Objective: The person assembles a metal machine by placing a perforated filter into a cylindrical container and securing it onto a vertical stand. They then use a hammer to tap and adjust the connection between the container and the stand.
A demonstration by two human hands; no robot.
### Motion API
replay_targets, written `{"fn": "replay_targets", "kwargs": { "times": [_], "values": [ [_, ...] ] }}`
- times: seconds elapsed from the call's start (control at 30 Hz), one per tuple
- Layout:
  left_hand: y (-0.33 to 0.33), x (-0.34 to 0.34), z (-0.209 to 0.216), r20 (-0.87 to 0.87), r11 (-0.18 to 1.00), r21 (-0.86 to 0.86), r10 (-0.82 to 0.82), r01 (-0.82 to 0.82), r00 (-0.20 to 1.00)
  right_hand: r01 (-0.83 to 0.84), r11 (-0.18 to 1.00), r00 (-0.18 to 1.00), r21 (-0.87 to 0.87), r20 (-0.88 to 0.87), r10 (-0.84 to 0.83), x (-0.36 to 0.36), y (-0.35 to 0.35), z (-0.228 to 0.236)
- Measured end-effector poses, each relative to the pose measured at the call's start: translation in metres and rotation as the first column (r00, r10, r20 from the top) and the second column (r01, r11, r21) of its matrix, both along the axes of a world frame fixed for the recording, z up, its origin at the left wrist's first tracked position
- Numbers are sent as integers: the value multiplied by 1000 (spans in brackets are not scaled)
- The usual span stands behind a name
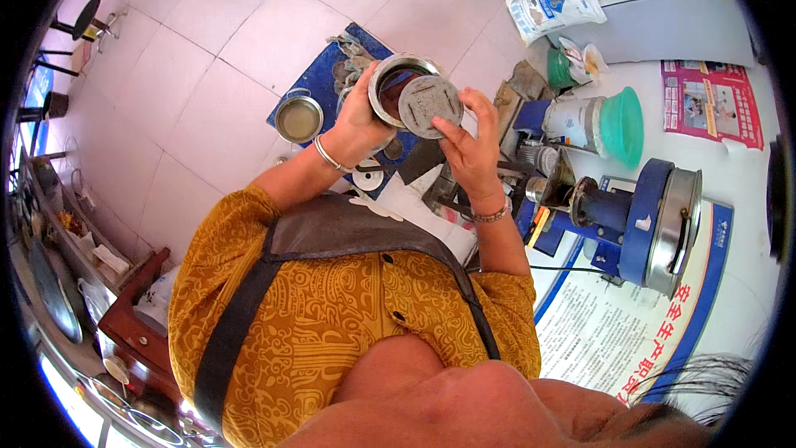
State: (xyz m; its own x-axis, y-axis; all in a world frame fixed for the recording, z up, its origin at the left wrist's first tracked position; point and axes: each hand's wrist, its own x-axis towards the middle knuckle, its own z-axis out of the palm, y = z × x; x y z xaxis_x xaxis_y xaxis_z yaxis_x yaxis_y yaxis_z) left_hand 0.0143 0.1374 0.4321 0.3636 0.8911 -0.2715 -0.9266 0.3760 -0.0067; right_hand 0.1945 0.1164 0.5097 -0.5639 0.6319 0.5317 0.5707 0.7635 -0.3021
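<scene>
My left hand (358,126) is wrapped round a short metal cylinder (376,93). Its open mouth faces up, and the inside looks dark reddish brown. A round grey metal disc (429,106) with slots near its edge is pinched in my right hand (474,148). The disc overlaps the right side of the cylinder's mouth and hides part of the inside. Whether the two touch, I cannot tell. Below my hands, a round metal pan (298,119) sits at the edge of a blue surface (308,81), close to a crumpled grey cloth (352,53).
To the right stands a blue machine (634,224) with a steel drum, beside a small motor (539,155). Behind it are a white bucket (574,122) and a teal basin (623,128). A white sack (555,7) leans farther back. Shelving with pans (58,290) lines the left.
</scene>
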Motion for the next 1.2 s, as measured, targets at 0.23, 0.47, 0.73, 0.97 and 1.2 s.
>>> {"fn": "replay_targets", "kwargs": {
  "times": [0.23,0.47,0.73,0.97,1.2],
  "values": [
    [-3,7,4,-95,1000,-6,1,-2,996,-188,780,775,-596,-578,-255,3,-15,-19],
    [-6,22,-7,-73,999,-22,-43,41,996,-183,623,591,-760,-592,-548,4,-15,-21],
    [-3,24,-4,-72,997,-10,-77,77,994,53,708,829,-704,-365,-424,18,-20,-12],
    [-2,24,-4,-69,995,20,-92,93,993,-80,614,736,-785,-462,-495,21,-19,-8],
    [-2,27,7,34,995,68,-72,69,997,-115,569,735,-814,-455,-503,17,-12,12]
  ]
}}
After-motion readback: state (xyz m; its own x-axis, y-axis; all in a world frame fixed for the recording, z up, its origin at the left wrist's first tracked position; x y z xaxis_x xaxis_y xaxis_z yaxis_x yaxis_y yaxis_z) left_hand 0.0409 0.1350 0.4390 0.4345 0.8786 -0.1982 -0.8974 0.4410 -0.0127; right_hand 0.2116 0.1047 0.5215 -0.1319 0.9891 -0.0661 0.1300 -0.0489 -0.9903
